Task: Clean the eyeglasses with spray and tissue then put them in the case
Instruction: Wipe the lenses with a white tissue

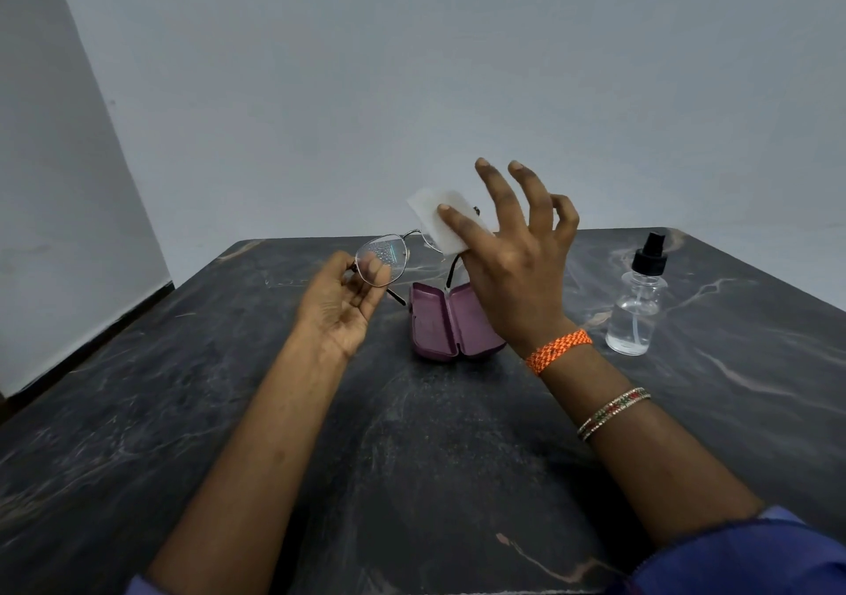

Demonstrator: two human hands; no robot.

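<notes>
My left hand [341, 304] holds thin metal-framed eyeglasses [383, 259] by the left lens rim, raised above the table; fine droplets show on that lens. My right hand [512, 256] presses a folded white tissue [439, 217] with thumb and forefinger over the right lens, its other fingers spread upward. An open purple glasses case [435, 324] lies on the dark table below the glasses, partly hidden by my right wrist. A clear spray bottle [638, 306] with a black nozzle stands to the right of my right hand.
The dark marbled table [229, 411] stands against a pale wall, with its left edge next to a wall corner. An orange thread band and bangles are on my right wrist.
</notes>
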